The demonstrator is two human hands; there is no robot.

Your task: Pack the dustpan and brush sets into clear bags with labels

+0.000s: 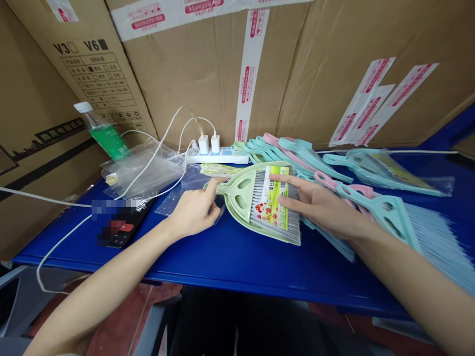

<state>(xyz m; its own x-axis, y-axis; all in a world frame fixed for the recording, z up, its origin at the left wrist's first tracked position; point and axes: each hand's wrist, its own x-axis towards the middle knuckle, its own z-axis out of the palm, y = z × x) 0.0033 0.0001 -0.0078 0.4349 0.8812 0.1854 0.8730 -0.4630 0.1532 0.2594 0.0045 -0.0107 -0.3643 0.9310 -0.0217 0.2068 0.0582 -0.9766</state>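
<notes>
A light green dustpan [234, 217] with a matching hand brush [243, 192] nested in it is in front of me, handle to the left. A colourful label card [282, 198] lies over the grey bristles [295, 212]. My left hand [195, 210] is closed at the handle end, its index finger bent over it. My right hand [315, 202] has its fingers stretched apart and lying on the card; its thumb is hidden. Behind and right of my right hand are several blue and pink brushes [393, 212] and dustpans [302, 153].
A power strip [222, 157] with two white chargers and cables stands at the back of the blue table [237, 267]. Clear plastic bags [144, 165], a green-labelled bottle [107, 138] and a black phone [128, 225] lie left. A bagged blue dustpan set [386, 170] is right; cardboard boxes [208, 74] rise behind.
</notes>
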